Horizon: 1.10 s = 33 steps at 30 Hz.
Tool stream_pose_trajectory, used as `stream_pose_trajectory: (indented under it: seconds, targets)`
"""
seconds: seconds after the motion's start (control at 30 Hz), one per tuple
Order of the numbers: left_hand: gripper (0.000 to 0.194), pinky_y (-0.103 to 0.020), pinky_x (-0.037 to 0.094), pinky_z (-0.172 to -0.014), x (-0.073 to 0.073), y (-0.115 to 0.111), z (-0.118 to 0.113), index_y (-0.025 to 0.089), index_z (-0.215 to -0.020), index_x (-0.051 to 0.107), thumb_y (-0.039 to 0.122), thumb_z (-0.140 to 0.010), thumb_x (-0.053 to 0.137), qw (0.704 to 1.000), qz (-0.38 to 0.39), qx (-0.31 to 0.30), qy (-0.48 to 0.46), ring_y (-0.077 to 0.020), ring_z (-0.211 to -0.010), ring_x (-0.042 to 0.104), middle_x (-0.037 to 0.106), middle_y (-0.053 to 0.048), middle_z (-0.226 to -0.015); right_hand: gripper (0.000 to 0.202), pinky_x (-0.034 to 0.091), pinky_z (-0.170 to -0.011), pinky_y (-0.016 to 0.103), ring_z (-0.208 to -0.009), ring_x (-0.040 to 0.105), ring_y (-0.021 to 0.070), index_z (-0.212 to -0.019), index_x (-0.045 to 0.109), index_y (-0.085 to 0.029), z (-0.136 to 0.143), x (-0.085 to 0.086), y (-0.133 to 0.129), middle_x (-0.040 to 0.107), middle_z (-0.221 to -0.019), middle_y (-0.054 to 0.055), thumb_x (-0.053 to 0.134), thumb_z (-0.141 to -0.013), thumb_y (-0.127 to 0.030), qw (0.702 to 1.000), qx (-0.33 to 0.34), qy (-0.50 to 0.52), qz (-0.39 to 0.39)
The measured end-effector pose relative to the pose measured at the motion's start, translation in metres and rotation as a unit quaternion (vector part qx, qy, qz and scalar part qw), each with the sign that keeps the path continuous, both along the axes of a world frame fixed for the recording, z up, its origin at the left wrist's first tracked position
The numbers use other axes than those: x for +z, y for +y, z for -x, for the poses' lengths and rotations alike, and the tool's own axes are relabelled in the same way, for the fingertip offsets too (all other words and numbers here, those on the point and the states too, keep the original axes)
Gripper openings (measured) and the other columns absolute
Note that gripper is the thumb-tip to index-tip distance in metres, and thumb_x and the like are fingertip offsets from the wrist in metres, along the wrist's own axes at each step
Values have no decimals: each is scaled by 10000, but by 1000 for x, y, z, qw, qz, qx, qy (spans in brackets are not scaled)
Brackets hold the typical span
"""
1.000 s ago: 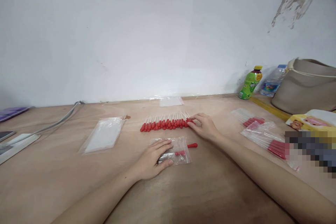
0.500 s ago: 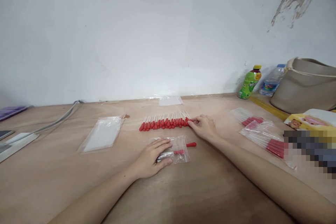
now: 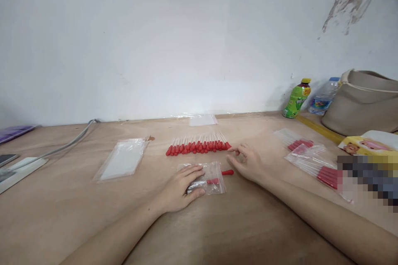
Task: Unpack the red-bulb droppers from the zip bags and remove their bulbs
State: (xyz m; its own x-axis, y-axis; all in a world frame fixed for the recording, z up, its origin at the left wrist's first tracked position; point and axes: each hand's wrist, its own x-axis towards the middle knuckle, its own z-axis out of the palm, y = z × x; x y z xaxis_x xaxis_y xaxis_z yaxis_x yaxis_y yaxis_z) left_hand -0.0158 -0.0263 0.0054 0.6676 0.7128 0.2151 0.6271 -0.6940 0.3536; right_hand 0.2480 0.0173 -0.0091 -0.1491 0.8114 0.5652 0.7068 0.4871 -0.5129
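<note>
My left hand (image 3: 183,186) lies flat with fingers spread on a clear zip bag (image 3: 202,169). A dropper with a red rubber bulb (image 3: 213,181) shows inside the bag. Another red bulb (image 3: 227,172) sticks out past the bag's right edge, its tube under the plastic. Beyond the bag lies a row of several glass droppers (image 3: 199,145), red bulbs toward me and clear tubes toward the wall. My right hand (image 3: 247,161) is at the row's right end, thumb and forefinger apart, with nothing visible between them. Its fingertip is close to the last bulb; contact I cannot tell.
Filled dropper bags (image 3: 311,165) lie on the right. A stack of zip bags (image 3: 122,159) is on the left, another bag (image 3: 202,120) by the wall. Bottles (image 3: 297,98), a beige bag (image 3: 360,103) and a yellow pack (image 3: 367,145) stand right; a grey cable (image 3: 74,140) runs left.
My right hand has drawn back toward me from the row's end, and its fingers have parted. The rightmost bulb now lies slightly further right. My left hand stays on the bag.
</note>
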Motion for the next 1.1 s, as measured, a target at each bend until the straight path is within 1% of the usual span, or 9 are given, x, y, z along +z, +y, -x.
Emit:
stream_pose_trajectory:
  seconds: [0.17, 0.33, 0.47, 0.57, 0.67, 0.77, 0.83, 0.97, 1.1]
  targets:
    - [499, -420, 313, -1019, 1, 0, 0, 257, -1279, 396, 448, -823, 470, 1000, 6, -1, 1, -219, -1238, 353, 409, -48, -1336, 276, 411, -696, 290, -769, 523, 166, -952, 623, -216, -8, -3, -22, 564, -794, 38, 574, -747, -393, 984, 146, -57, 90]
    - [522, -436, 316, -1014, 2, -1, 1, 254, -1281, 391, 451, -808, 494, 1000, 8, -4, -8, -231, -1238, 351, 404, -55, -1339, 140, 405, -712, 296, -771, 513, 166, -821, 640, -216, -12, 13, -24, 588, -761, 29, 536, -778, -300, 973, 184, -81, 117]
    - [517, -435, 311, -1019, 1, -1, 2, 258, -1283, 383, 450, -814, 484, 1000, 7, -3, -2, -223, -1242, 347, 404, -47, -1340, 189, 410, -682, 284, -728, 516, 154, -826, 658, -225, -46, 39, -14, 621, -788, 19, 524, -770, -346, 958, 200, -80, 188]
    - [518, -428, 315, -1019, 1, 0, 2, 253, -1283, 382, 447, -814, 486, 1000, 3, -4, -4, -221, -1240, 350, 405, -50, -1339, 248, 395, -574, 255, -616, 503, 135, -799, 661, -199, -76, 52, -1, 616, -685, 10, 576, -710, -414, 968, 133, -14, 215]
    - [523, -427, 315, -1020, 2, -1, 2, 244, -1282, 383, 452, -813, 485, 1000, 1, -7, 0, -222, -1240, 351, 396, -58, -1344, 306, 396, -530, 241, -607, 540, 136, -798, 648, -180, -85, 51, 15, 643, -720, 32, 587, -684, -457, 969, 59, 113, 209]
    - [525, -429, 311, -1023, 3, -1, 1, 240, -1281, 387, 458, -812, 482, 1000, 2, -7, 6, -226, -1244, 344, 383, -60, -1353, 317, 406, -527, 243, -599, 561, 143, -782, 640, -164, -65, 38, 32, 658, -718, 50, 581, -677, -458, 970, -61, 192, 139]
    - [517, -429, 311, -1024, 4, -2, 1, 239, -1277, 393, 455, -815, 479, 1000, 3, -6, 8, -226, -1245, 343, 380, -58, -1355, 324, 408, -535, 247, -604, 570, 147, -784, 643, -157, -42, 28, 42, 661, -708, 48, 544, -696, -453, 969, -143, 178, 96]
    - [509, -428, 304, -1028, 3, -2, 1, 239, -1280, 389, 443, -822, 475, 1000, 2, -7, 3, -222, -1245, 344, 388, -58, -1350, 272, 401, -604, 281, -656, 585, 176, -727, 653, -185, 0, 14, 51, 661, -690, 34, 525, -699, -424, 970, -178, 141, 83]
    - [512, -444, 303, -1024, 2, -1, 1, 243, -1283, 383, 439, -820, 479, 1000, 3, -11, 0, -229, -1246, 342, 380, -61, -1355, 216, 374, -671, 315, -667, 587, 186, -656, 648, -213, 20, 12, 50, 654, -650, 13, 551, -674, -405, 973, -187, 101, 87]
